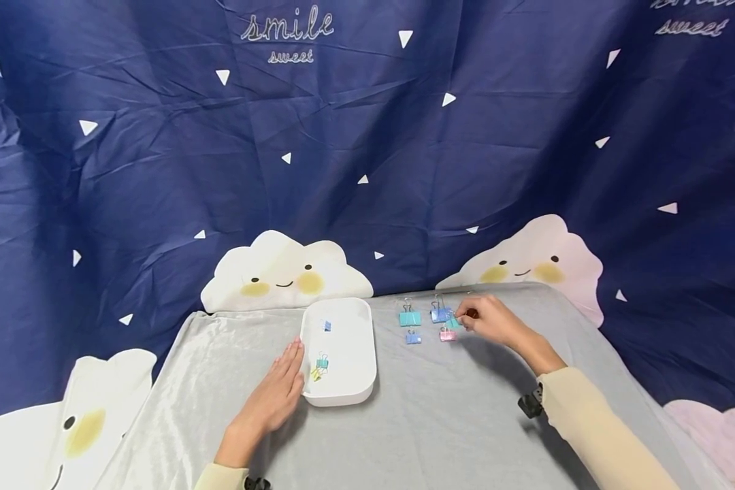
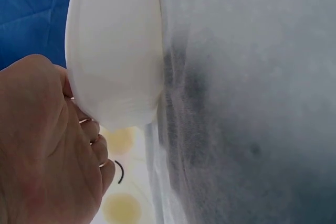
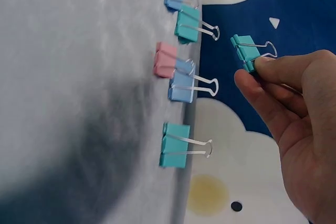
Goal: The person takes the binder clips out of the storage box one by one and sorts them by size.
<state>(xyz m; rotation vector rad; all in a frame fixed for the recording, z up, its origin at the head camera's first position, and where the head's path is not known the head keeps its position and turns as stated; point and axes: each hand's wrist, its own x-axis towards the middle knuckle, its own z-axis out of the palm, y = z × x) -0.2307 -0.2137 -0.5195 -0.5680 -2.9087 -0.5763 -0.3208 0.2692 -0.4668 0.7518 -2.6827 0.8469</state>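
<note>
My right hand (image 1: 490,318) pinches a teal binder clip (image 3: 245,52) between thumb and fingertips, raised off the cloth. Around it lie a pink binder clip (image 1: 447,335), a blue binder clip (image 1: 440,314), a small blue binder clip (image 1: 413,338) and a large teal binder clip (image 1: 410,318). One more teal binder clip (image 3: 175,145) shows in the right wrist view; in the head view my right hand mostly hides it. Against the left side of a white tray (image 1: 367,354) rests my left hand (image 1: 277,391), its fingers extended along the rim.
Inside the tray are a small blue binder clip (image 1: 327,327), a teal binder clip (image 1: 322,363) and a yellow binder clip (image 1: 316,374). Grey cloth (image 1: 429,429) covers the table. Behind its far edge hangs a dark blue curtain (image 1: 343,136) with printed clouds.
</note>
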